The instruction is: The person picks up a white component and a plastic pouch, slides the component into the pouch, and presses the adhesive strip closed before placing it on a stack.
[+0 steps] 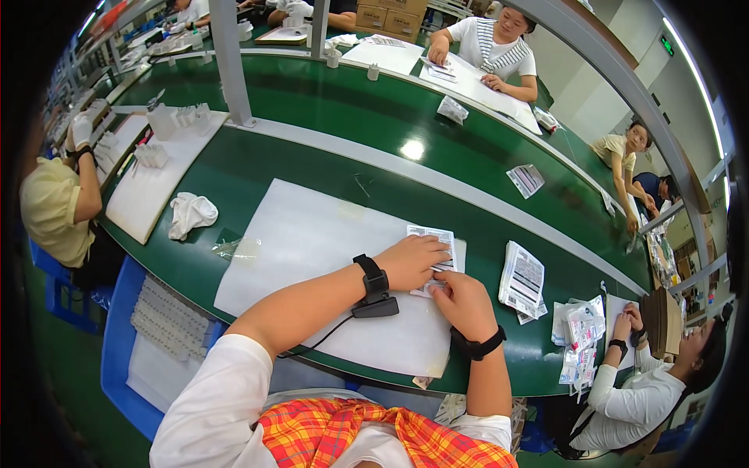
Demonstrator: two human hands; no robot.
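Observation:
A white printed leaflet [431, 232] with dark text blocks lies at the right end of the white work mat [312, 234]. My left hand [412, 264] rests flat across it, fingers stretched out and holding nothing. My right hand [465, 303] is at the leaflet's near right side, thumb and bent fingers closing on its edge; part of the leaflet is hidden under both hands. Just right of the mat sits a stack of similar printed leaflets [521, 274]. Both wrists wear black bands, and a cable runs from the left one.
Farther right is a pile of small printed packets [580, 331]. A crumpled white cloth [192, 214] and a clear plastic scrap [234, 246] lie left of the mat. A blue bin [117, 359] stands lower left. A metal rail [359, 160] crosses behind; co-workers sit around.

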